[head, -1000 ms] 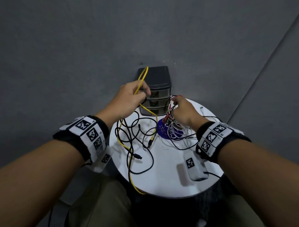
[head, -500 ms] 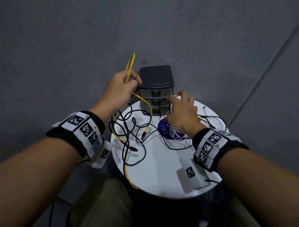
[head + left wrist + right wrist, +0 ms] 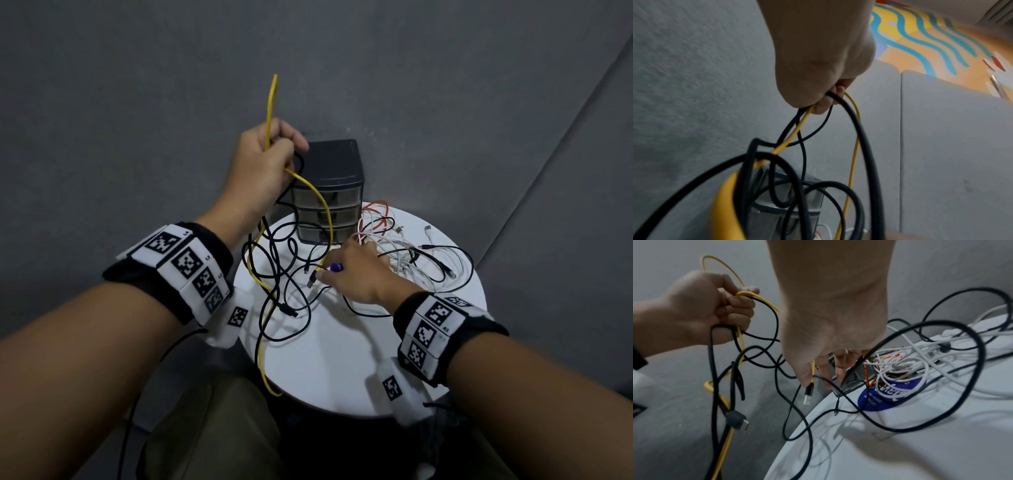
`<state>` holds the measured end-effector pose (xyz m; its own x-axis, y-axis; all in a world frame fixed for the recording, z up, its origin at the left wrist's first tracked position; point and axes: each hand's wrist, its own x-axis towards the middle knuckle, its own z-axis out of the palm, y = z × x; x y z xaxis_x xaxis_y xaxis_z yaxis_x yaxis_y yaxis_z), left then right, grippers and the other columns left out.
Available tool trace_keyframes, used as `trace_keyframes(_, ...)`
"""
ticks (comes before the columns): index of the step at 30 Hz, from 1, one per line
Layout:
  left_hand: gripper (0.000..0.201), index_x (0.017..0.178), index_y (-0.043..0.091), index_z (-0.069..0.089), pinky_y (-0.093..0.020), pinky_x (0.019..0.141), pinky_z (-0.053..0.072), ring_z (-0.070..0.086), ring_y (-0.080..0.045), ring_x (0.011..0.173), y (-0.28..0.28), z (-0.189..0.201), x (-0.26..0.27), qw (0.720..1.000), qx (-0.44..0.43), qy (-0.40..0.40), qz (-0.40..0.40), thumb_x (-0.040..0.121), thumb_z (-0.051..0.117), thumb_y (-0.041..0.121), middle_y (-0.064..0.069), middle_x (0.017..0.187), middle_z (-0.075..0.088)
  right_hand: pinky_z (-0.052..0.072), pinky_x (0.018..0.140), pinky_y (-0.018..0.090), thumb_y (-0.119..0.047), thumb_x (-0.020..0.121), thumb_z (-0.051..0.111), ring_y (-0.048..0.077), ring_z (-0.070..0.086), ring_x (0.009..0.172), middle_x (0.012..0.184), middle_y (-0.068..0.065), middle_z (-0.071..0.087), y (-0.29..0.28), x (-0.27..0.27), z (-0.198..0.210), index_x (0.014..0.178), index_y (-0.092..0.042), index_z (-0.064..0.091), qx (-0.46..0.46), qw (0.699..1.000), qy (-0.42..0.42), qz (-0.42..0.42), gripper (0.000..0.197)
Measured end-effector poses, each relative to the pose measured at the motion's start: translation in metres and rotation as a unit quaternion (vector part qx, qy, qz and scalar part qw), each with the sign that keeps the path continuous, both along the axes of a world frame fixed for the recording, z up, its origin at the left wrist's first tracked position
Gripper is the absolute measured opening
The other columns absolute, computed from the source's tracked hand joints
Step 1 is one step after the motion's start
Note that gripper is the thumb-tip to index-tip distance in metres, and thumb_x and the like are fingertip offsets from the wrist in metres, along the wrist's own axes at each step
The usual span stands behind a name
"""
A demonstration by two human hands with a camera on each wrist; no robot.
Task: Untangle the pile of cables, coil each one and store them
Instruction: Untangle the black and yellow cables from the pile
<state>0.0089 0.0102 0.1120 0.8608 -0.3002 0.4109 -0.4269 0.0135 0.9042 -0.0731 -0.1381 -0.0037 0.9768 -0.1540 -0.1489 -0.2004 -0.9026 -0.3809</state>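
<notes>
My left hand [image 3: 282,150] is raised left of the drawer unit and grips a loop of the yellow cable [image 3: 271,109] together with strands of black cable [image 3: 274,260]. The same grip shows in the left wrist view, with my left hand [image 3: 824,100] round the yellow cable [image 3: 854,146]. The cables hang from it onto the round white table [image 3: 325,359]. My right hand [image 3: 320,274] is low over the table's middle. In the right wrist view its thumb and forefinger [image 3: 812,379] pinch the yellow cable just above its USB plug [image 3: 807,395].
A dark three-drawer unit [image 3: 329,178] stands at the table's back edge. White cables [image 3: 411,260] and a red cable [image 3: 376,209] lie tangled at the right, over a blue disc [image 3: 884,400]. A grey wall is behind.
My left hand has risen, lifting the yellow loop and black strands higher. My right hand has left the drawer front and come left and nearer, onto the yellow cable's plug end.
</notes>
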Motion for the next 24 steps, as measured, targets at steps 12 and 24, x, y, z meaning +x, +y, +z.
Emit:
trace_keyframes(12,0.028,0.079,0.012,0.060,-0.017,0.041,0.017,0.028,-0.011,0.044,-0.009,0.005,-0.007,0.993,-0.090,0.071,0.012,0.088,0.038,-0.002,-0.002,0.054,0.037,0.041,0.075,0.028,-0.021,0.093,0.058,0.019,0.055,0.081,0.082,0.002,0.066,-0.003,-0.011,0.002,0.072,-0.011,0.076,0.280,0.957,0.078,-0.009,0.029)
trace_keyframes(24,0.028,0.081,0.013,0.058,-0.015,0.039,0.018,0.026,-0.007,0.036,-0.006,-0.022,0.017,0.982,-0.121,0.121,0.078,0.089,0.036,-0.003,-0.005,0.057,0.042,0.041,0.074,0.034,-0.027,0.104,0.034,0.025,0.074,0.098,0.105,0.012,0.076,-0.041,-0.016,0.040,0.065,-0.019,0.041,0.598,0.791,0.006,-0.129,0.041)
